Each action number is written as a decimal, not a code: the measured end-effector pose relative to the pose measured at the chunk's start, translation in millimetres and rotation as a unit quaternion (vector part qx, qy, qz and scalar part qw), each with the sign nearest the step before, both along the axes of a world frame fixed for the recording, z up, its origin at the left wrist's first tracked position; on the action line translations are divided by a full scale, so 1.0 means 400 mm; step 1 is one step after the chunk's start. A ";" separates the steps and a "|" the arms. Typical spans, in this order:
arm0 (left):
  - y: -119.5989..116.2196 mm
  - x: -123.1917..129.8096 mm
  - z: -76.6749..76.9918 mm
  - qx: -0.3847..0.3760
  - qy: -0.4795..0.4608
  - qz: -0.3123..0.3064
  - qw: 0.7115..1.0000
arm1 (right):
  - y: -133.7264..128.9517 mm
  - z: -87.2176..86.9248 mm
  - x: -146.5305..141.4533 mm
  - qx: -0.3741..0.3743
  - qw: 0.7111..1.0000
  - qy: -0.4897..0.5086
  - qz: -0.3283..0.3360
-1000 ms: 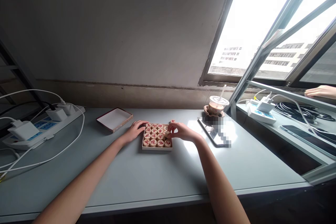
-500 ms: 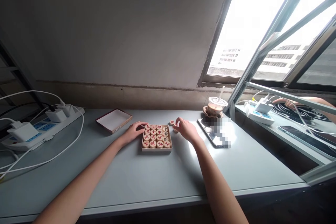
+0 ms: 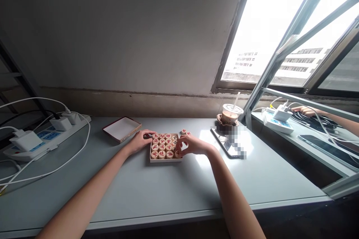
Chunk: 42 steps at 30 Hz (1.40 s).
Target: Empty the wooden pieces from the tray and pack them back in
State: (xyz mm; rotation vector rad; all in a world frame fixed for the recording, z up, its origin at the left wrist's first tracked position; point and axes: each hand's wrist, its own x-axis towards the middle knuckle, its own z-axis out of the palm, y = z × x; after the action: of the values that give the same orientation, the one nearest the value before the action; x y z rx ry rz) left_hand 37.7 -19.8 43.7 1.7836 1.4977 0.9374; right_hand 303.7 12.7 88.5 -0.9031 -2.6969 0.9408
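Observation:
A shallow white-sided box (image 3: pixel 165 160) holds rows of round wooden xiangqi pieces (image 3: pixel 162 147), most with red characters and a few with dark ones in the right column. At the box's far left corner, my left hand (image 3: pixel 139 142) grips the edge with thumb and fingers. My right hand (image 3: pixel 193 144) reaches over the right side, its fingertips closed on a xiangqi piece (image 3: pixel 177 154) at the near right corner. Two loose pieces (image 3: pixel 184 132) lie on the table just beyond the box, partly behind my right hand.
The box lid (image 3: pixel 122 129) lies inside-up at the back left. A phone (image 3: pixel 224 142) and a drink cup with a straw (image 3: pixel 231 112) stand to the right. Power strips (image 3: pixel 47 134) with white cables flank the table. Another person's hand (image 3: pixel 305 111) touches black cables at far right.
My right hand has moved from the loose pieces toward me and left, onto the box's right column. The box has shifted slightly left, with my left hand still on it.

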 end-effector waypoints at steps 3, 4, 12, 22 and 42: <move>0.001 -0.001 -0.001 0.001 0.004 0.000 1.000 | 0.001 -0.002 -0.002 -0.016 1.000 0.005 0.003; 0.001 -0.001 -0.001 0.002 0.004 0.000 1.000 | 0.001 -0.002 -0.002 -0.027 1.000 0.002 0.001; 0.009 -0.006 -0.016 0.011 0.000 0.009 1.000 | -0.003 0.019 0.025 -0.064 0.995 0.058 -0.047; 0.015 -0.011 -0.030 0.034 -0.027 0.032 0.999 | 0.040 -0.012 0.082 -0.024 0.972 -0.096 -0.213; -0.002 0.000 -0.004 0.037 -0.005 0.007 0.999 | 0.079 -0.159 -0.046 0.230 0.938 -0.070 -0.248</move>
State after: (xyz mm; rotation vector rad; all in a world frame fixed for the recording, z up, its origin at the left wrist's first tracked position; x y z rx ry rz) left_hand 37.6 -20.7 42.0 1.8196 1.4890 1.0194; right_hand 285.3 44.1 24.7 -1.4634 -2.4249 0.1389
